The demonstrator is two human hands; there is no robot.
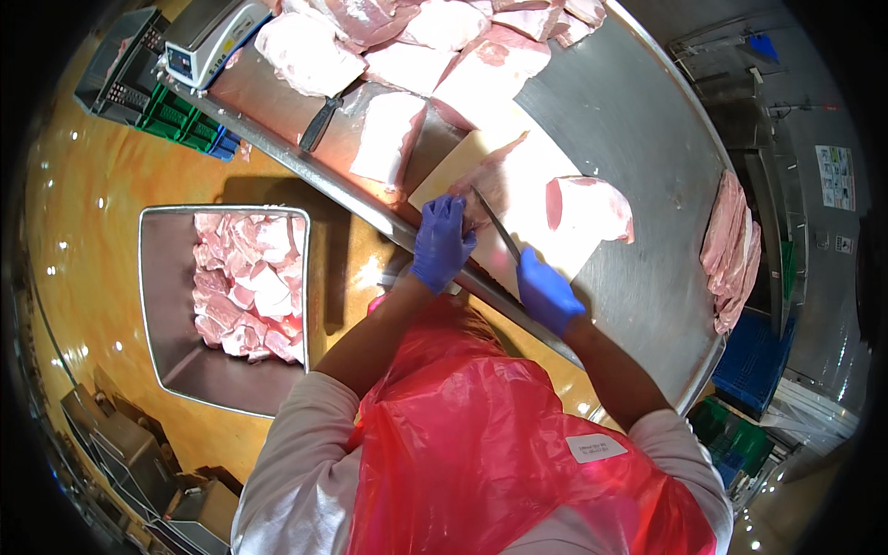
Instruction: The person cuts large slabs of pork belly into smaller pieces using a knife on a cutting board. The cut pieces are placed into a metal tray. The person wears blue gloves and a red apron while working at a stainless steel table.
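My right hand (pixel 548 291), in a blue glove, is closed round the handle of a knife (pixel 497 225). Its blade points up and to the left, the tip at a piece of raw meat (pixel 495 176) on a pale cutting board (pixel 581 256). The blue-gloved left hand (pixel 441 242) presses on the near left end of that piece, its fingers bent; whether they pinch it is hard to see. To the right on the board lies a thick pale cut of meat (pixel 592 209).
Large raw cuts (pixel 490 74) are piled at the table's far side, near a dark-handled knife (pixel 320 125) and a scale (pixel 208 46). Meat strips (pixel 731 250) lie at the right edge. A metal bin (pixel 176 305) of meat chunks stands left, below the table's raised rim (pixel 314 167).
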